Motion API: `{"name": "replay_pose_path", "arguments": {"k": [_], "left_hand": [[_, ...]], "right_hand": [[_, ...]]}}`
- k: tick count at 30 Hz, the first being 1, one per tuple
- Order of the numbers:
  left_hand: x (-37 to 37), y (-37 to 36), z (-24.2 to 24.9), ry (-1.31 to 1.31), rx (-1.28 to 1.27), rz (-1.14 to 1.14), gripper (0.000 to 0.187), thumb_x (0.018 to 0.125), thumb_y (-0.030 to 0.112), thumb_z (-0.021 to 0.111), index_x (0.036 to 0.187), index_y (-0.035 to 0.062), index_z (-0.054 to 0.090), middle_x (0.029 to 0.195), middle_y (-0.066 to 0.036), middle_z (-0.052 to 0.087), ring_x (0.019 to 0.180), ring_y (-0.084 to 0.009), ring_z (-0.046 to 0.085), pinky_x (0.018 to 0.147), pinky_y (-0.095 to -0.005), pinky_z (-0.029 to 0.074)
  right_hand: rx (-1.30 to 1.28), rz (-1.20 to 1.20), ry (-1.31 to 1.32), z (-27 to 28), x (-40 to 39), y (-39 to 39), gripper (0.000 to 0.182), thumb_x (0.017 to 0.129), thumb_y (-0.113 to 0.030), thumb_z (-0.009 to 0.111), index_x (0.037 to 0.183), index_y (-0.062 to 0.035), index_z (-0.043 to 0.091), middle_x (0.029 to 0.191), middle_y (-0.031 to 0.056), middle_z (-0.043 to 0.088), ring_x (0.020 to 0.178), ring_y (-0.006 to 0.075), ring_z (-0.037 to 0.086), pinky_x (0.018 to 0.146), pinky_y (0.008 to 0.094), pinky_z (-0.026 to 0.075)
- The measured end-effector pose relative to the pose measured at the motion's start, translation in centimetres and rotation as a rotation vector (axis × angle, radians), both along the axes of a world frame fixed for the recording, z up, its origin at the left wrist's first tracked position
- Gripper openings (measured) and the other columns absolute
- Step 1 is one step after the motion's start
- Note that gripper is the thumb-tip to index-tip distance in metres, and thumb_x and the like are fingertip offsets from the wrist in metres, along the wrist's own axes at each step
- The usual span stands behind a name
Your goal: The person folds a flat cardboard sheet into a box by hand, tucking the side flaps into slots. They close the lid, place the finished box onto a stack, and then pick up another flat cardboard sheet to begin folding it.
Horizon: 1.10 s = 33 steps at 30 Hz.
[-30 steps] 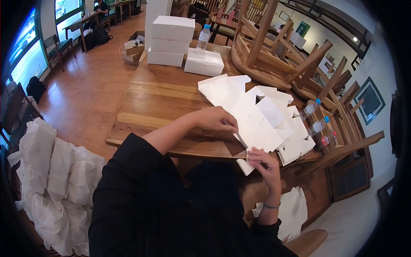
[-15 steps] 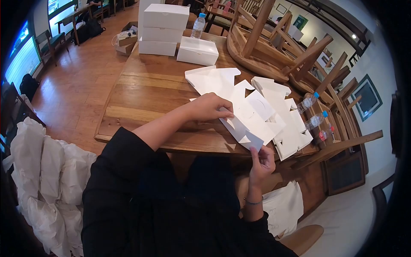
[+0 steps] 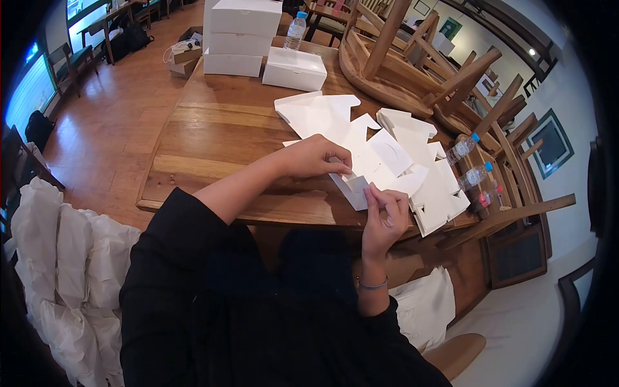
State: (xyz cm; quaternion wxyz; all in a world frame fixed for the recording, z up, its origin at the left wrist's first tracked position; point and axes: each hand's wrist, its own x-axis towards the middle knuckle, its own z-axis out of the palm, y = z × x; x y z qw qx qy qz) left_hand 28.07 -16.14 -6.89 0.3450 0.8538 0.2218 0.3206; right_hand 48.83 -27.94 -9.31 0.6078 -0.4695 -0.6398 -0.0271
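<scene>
At table edge, your left hand and right hand pinch the unprinted box blank (bare wood at 10 o'clock).

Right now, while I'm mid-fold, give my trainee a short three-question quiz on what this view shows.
1. True or false: the left hand presses on the flat white box blank lying on the wooden table.
2. Which part of the blank does the right hand pinch? A) the far edge by the finished boxes B) the near corner flap at the table's front edge C) nothing at all
3. Fill in: beyond the blanks, the finished white boxes stand in a ____, with one more box beside them.

Key
1. True
2. B
3. stack
</scene>
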Motion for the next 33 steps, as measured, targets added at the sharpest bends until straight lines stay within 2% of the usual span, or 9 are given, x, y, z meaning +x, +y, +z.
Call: {"name": "replay_pose_path", "arguments": {"k": [8, 14, 15, 18, 19, 22, 23, 29, 33], "left_hand": [[0.0, 0.2, -0.1, -0.006, -0.055, -0.029, 0.025, 0.098, 0.029, 0.071, 0.103, 0.0043, 0.074, 0.091, -0.012, 0.077, 0.086, -0.0266, 0.073, 0.085, -0.0396, 0.054], [-2.6, 0.5, 2.6, 0.089, 0.323, 0.137, 0.028, 0.095, 0.033, 0.075, 0.106, 0.0076, 0.074, 0.115, -0.008, 0.075, 0.115, -0.0272, 0.064, 0.101, -0.04, 0.048], [-3.6, 0.4, 4.0, 0.192, 0.259, 0.187, 0.033, 0.088, 0.037, 0.081, 0.111, 0.0145, 0.075, 0.13, -0.005, 0.07, 0.133, -0.0302, 0.053, 0.112, -0.0444, 0.041], [-5.9, 1.0, 3.5, 0.362, 0.463, 0.401, 0.042, 0.081, 0.041, 0.086, 0.115, 0.0195, 0.076, 0.139, -0.004, 0.065, 0.144, -0.0345, 0.043, 0.119, -0.0491, 0.035], [-6.2, 1.2, 3.6, 0.437, 0.328, 0.385, 0.041, 0.078, 0.036, 0.087, 0.116, 0.0261, 0.077, 0.154, -0.004, 0.053, 0.156, -0.038, 0.026, 0.127, -0.0586, 0.022], [-6.3, 1.0, 2.9, 0.711, 0.171, 0.537, 0.039, 0.078, 0.026, 0.086, 0.116, 0.0316, 0.077, 0.166, -0.003, 0.04, 0.161, -0.0385, 0.013, 0.128, -0.0675, 0.008], [-6.3, 1.5, 2.5, 0.746, 0.078, 0.579, 0.044, 0.078, 0.014, 0.082, 0.116, 0.0363, 0.077, 0.171, -0.003, 0.031, 0.162, -0.0393, 0.005, 0.125, -0.0746, -0.003], [-6.7, 0.3, 3.1, 0.715, 0.131, 0.698, 0.031, 0.083, 0.01, 0.076, 0.104, 0.0332, 0.079, 0.17, -0.002, 0.035, 0.162, -0.0409, 0.009, 0.125, -0.075, -0.001], [-6.7, 1.6, 2.9, 0.601, 0.3, 0.646, 0.015, 0.084, 0.013, 0.077, 0.09, 0.0268, 0.078, 0.161, 0.001, 0.047, 0.16, -0.0364, 0.019, 0.125, -0.0743, 0.006]], "right_hand": [[-0.022, 0.039, -0.231, 1.6, -1.4, 1.4, 0.01, 0.087, -0.003, 0.082, 0.096, -0.0067, 0.079, 0.093, 0.0034, 0.068, 0.083, 0.0199, 0.06, 0.079, 0.033, 0.046], [-0.079, -0.016, -0.29, 1.4, -1.6, 1.4, 0.006, 0.09, -0.01, 0.08, 0.097, -0.0102, 0.079, 0.084, 0.0014, 0.072, 0.078, 0.0181, 0.062, 0.086, 0.0332, 0.041], [-0.081, -0.03, -0.29, 1.4, -1.6, 1.3, 0.007, 0.09, -0.01, 0.079, 0.097, -0.0104, 0.079, 0.083, 0.0014, 0.072, 0.077, 0.0177, 0.062, 0.086, 0.033, 0.041], [-0.074, -0.04, -0.284, 1.4, -1.6, 1.3, 0.008, 0.09, -0.01, 0.08, 0.098, -0.0096, 0.079, 0.083, 0.0017, 0.073, 0.076, 0.0176, 0.062, 0.086, 0.0329, 0.041], [-0.069, -0.04, -0.281, 1.3, -1.6, 1.3, 0.008, 0.091, -0.01, 0.08, 0.098, -0.0095, 0.079, 0.083, 0.0016, 0.072, 0.076, 0.0174, 0.061, 0.086, 0.0327, 0.041], [-0.051, -0.039, -0.276, 1.0, -1.5, 1.7, 0.008, 0.091, -0.011, 0.079, 0.099, -0.0095, 0.079, 0.083, 0.0012, 0.072, 0.076, 0.0168, 0.061, 0.086, 0.0321, 0.04], [-0.051, -0.041, -0.274, 0.9, -1.5, 1.7, 0.008, 0.091, -0.011, 0.079, 0.099, -0.0096, 0.079, 0.082, 0.001, 0.072, 0.075, 0.0167, 0.061, 0.086, 0.0319, 0.04], [-0.042, -0.06, -0.27, 1.0, -1.7, 1.6, 0.007, 0.093, -0.012, 0.079, 0.099, -0.0099, 0.079, 0.082, 0.0001, 0.072, 0.074, 0.0159, 0.059, 0.086, 0.0315, 0.04], [-0.055, -0.063, -0.269, 0.9, -1.6, 1.7, 0.007, 0.093, -0.013, 0.078, 0.099, -0.0102, 0.079, 0.082, -0.0003, 0.072, 0.074, 0.0154, 0.059, 0.086, 0.0313, 0.04]]}}
